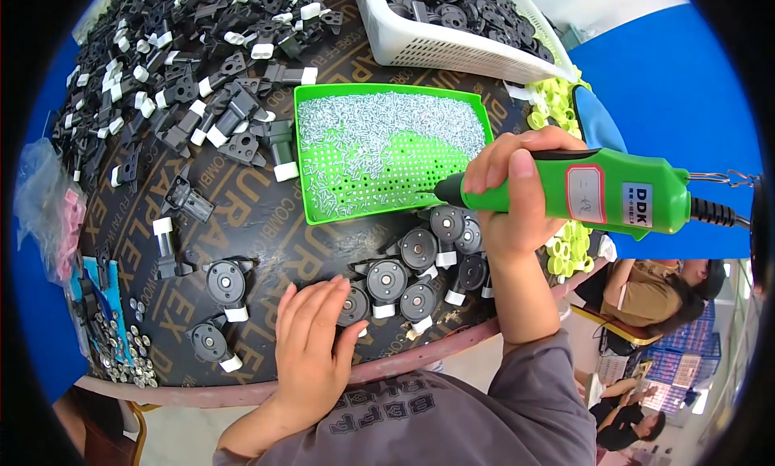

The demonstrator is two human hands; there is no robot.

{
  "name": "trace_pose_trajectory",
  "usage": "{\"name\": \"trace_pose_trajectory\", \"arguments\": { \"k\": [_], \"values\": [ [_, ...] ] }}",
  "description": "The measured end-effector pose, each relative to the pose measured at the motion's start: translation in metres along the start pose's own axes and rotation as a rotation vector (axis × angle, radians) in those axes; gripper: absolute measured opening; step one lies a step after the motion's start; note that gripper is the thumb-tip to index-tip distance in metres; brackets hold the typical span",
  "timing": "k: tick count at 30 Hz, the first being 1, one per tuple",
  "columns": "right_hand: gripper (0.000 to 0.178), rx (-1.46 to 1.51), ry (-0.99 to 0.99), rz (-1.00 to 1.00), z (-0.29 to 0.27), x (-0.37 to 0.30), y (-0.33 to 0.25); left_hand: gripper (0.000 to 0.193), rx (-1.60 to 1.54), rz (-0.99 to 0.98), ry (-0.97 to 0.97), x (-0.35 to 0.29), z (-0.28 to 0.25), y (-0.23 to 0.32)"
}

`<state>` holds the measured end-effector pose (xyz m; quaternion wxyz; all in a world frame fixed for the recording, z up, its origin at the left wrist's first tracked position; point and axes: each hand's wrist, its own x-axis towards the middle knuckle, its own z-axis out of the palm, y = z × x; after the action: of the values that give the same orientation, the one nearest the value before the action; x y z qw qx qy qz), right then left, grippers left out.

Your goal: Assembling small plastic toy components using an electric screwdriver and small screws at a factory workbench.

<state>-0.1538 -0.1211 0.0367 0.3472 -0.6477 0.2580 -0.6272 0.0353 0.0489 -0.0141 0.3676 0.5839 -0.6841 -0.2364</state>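
My right hand [521, 195] is wrapped round a green electric screwdriver [617, 193] held level, its dark nose pointing left. The bit is over the lower right part of a green perforated tray [303, 171] of small silvery screws [363, 119]; whether it touches a screw I cannot tell. My left hand [313, 337] is closed with fingertips and thumb about a black disc-shaped part [353, 306], partly hidden by the fingers. Beside it on the table sit several similar discs with white tabs [386, 281]. Two more discs [225, 283] lie left of that hand.
Black brackets with white ends [234, 102] are heaped at the far left. A white basket [460, 54] of black discs stands behind the tray. Yellow-green rings [557, 102] lie on the right, small metal pieces [133, 345] at the near left. Co-workers [654, 296] are beyond the right edge.
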Motion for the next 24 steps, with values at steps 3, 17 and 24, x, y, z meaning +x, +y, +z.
{"name": "trace_pose_trajectory", "arguments": {
  "k": [3,17,24],
  "values": [
    [0.022,0.001,0.01,0.001,0.001,-0.002,-0.003,0.051,-0.035,-0.007,0.009,0.001,0.002,0.001],
    [0.027,0.206,-0.491,-0.001,0.047,-0.04,-0.089,0.053,-0.168,-0.074,0.034,0.0,0.002,-0.007],
    [0.032,0.264,-0.428,0.051,0.055,-0.047,-0.078,0.053,-0.17,-0.061,0.018,-0.002,0.001,-0.009]
  ]
}}
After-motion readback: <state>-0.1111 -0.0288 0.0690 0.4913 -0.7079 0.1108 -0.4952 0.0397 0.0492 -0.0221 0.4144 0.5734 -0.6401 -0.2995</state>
